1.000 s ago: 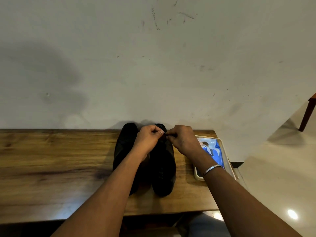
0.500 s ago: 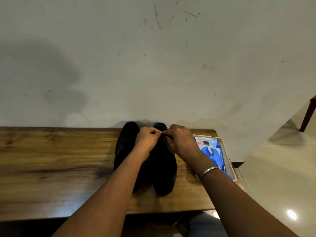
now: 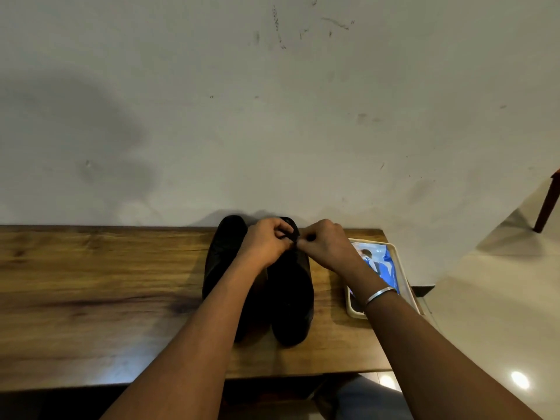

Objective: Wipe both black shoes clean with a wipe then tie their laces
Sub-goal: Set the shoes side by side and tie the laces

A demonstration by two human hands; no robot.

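While both fists work over the far end of the right-hand black shoe [image 3: 291, 298], the left hand [image 3: 266, 242] is curled tight, thumb and fingers pinching a dark lace [image 3: 292, 236] just at its fingertips. Directly across from it, almost knuckle to knuckle, the right hand [image 3: 325, 247] is clenched too, gripping what looks like the other end of that lace, though the black-on-black blur hides the knot. Under the left wrist sits the second black shoe [image 3: 221, 256], touching its partner, both on the wooden table [image 3: 91, 283]. Just beyond the right wrist, with its silver bangle [image 3: 378, 295], a cream tray [image 3: 404, 280] holds a blue wipes packet [image 3: 380, 262].
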